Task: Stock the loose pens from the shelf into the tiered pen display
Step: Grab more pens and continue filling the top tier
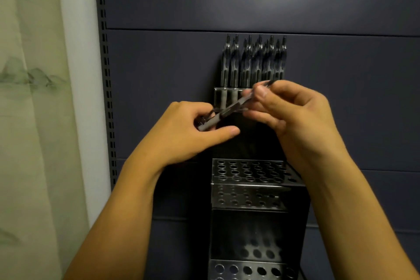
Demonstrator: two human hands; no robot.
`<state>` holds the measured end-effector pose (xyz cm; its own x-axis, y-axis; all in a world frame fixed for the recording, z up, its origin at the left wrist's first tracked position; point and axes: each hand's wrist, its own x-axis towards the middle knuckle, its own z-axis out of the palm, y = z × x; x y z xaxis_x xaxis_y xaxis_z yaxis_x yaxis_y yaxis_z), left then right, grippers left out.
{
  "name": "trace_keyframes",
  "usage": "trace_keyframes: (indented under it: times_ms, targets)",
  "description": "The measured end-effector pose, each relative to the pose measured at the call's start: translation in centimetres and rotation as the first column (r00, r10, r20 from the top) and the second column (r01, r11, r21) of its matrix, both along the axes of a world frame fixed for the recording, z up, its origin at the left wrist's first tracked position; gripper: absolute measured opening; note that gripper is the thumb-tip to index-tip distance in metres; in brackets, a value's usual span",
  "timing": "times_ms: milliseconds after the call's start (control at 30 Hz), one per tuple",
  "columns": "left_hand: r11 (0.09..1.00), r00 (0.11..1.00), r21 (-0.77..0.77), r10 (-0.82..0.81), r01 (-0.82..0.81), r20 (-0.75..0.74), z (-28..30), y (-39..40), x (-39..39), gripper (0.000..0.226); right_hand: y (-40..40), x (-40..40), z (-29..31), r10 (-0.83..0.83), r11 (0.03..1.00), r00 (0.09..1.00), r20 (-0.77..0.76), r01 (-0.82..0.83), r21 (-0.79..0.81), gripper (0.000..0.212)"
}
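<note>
The pen (pixel 229 108) lies slantwise between both hands, its long axis running from low on the person's left to high on the right, roughly level rather than upright. The left hand (pixel 195 129) is closed around the lower, thicker end; the right hand (pixel 295 116) pinches the upper end between thumb and fingertips. All this hangs in front of the top tier of the tiered pen display (pixel 247 172), where a row of stocked pens (pixel 254 61) already stands upright. The open holes lie below and toward the person, under the right wrist. I judge the pen must swing to vertical before it can drop in, and the right hand sits nearer those holes.
</note>
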<state>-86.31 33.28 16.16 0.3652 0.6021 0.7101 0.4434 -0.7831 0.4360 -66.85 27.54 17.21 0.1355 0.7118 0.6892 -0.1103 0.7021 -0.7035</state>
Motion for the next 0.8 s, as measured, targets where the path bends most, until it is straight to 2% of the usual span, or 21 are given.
trace_keyframes:
  times_ms: [100, 267, 333, 500, 600, 700, 800]
  targets:
    - [0.989, 0.982, -0.096, -0.099, 0.115, 0.158, -0.5, 1.6, -1.2, 0.049, -0.2, 0.5, 0.1, -0.057, 0.997, 0.997, -0.047, 0.059, 0.040, 0.009]
    - [0.912, 0.895, -0.248, -0.215, 0.327, 0.392, -1.4, 3.0, -1.8, 0.042, 0.6, -0.2, -0.4, -0.255, 0.964, 0.965, 0.063, 0.249, 0.093, 0.011]
    - [0.891, 0.866, -0.251, -0.243, 0.377, 0.436, -1.6, 3.2, -1.8, 0.038, 0.8, -0.5, -0.5, -0.258, 0.962, 0.965, 0.044, 0.253, 0.099, 0.008]
    - [0.893, 0.867, -0.258, -0.231, 0.369, 0.441, -2.0, 3.7, -2.2, 0.037, 0.4, -0.2, -0.1, -0.184, 0.978, 0.976, -0.119, 0.193, 0.073, 0.014]
    - [0.893, 0.860, -0.268, -0.208, 0.361, 0.466, -2.1, 3.9, -2.2, 0.036, 0.9, 0.0, -0.4, -0.311, 0.946, 0.950, -0.013, 0.310, 0.096, 0.008]
    - [0.892, 0.856, -0.270, -0.203, 0.362, 0.476, -2.0, 3.9, -1.9, 0.033, 2.1, -0.4, -1.3, -0.481, 0.876, 0.859, 0.176, 0.460, 0.145, 0.004]
    - [0.895, 0.859, -0.267, -0.203, 0.358, 0.471, -2.0, 3.8, -1.8, 0.033, 2.8, -0.8, -1.8, -0.491, 0.871, 0.837, 0.244, 0.470, 0.139, 0.006]
